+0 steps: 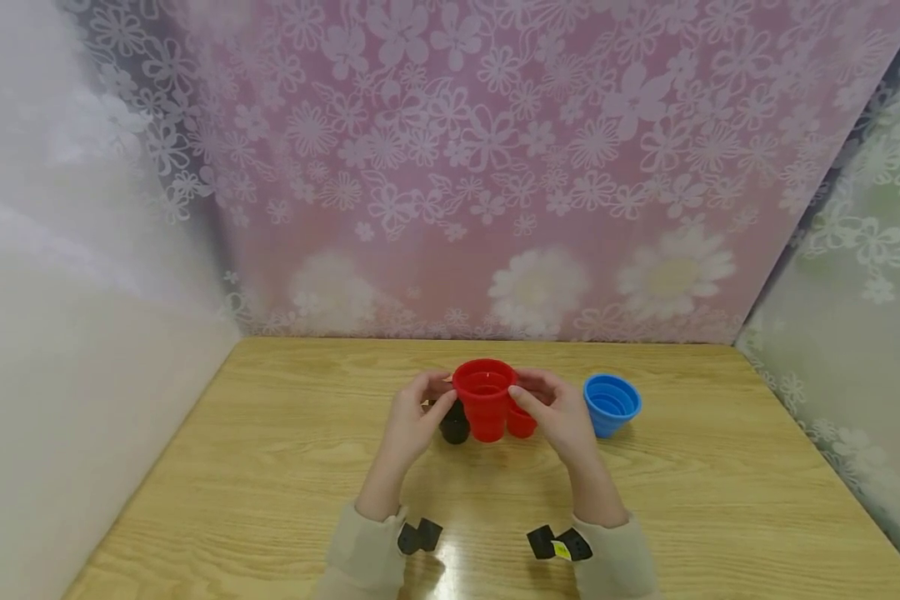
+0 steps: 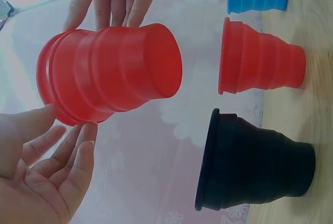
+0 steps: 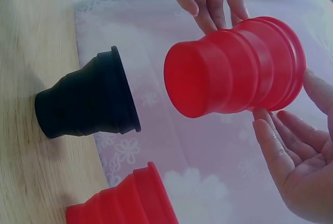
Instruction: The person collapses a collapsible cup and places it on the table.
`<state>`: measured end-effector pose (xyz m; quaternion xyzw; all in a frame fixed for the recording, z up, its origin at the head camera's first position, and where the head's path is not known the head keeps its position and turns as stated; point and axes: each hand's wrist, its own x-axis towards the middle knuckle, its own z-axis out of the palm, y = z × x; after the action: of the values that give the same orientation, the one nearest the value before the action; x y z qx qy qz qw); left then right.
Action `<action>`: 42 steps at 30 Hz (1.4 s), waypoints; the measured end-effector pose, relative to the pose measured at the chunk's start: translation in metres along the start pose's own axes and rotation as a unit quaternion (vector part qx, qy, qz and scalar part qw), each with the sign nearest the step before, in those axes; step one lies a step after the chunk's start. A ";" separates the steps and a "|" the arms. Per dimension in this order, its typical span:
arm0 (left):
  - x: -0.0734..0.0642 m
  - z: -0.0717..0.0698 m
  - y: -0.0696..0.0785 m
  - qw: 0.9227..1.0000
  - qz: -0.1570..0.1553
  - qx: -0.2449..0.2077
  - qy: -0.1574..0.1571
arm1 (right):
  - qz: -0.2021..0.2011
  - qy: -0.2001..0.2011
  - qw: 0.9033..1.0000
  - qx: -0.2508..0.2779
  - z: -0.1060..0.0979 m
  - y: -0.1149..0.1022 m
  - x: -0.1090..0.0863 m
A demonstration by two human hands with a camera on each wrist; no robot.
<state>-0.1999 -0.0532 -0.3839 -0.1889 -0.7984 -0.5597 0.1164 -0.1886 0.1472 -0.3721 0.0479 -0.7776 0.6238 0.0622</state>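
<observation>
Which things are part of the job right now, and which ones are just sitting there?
In the job:
lifted red cup

Just standing on the table, though they may be part of it too:
black cup
other red cup
blue cup

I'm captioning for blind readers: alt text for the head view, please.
A person's left hand and right hand hold a red cup by its rim above a wooden table. Behind stand a black cup and another red cup, with a blue cup farther right.

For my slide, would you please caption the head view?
Left hand and right hand hold a red cup; black cup, second red cup, blue cup nearby.
</observation>
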 end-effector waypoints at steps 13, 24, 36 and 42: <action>-0.010 -0.001 0.031 0.999 0.036 -0.003 0.003 | -0.030 0.003 0.999 0.022 -0.003 -0.002 -0.008; -0.003 0.005 -0.003 0.999 0.033 0.000 0.019 | -0.027 0.005 1.000 0.008 0.001 0.000 -0.005; -0.002 0.013 -0.006 0.997 0.053 -0.055 0.013 | -0.015 0.000 0.999 0.041 0.001 0.001 -0.005; -0.002 0.014 -0.004 0.989 -0.007 -0.144 -0.015 | -0.013 -0.004 0.999 0.043 0.001 -0.001 -0.005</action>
<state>-0.1995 -0.0416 -0.3933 -0.2067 -0.7123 -0.6668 0.0723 -0.1840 0.1457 -0.3722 0.0637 -0.7499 0.6552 0.0649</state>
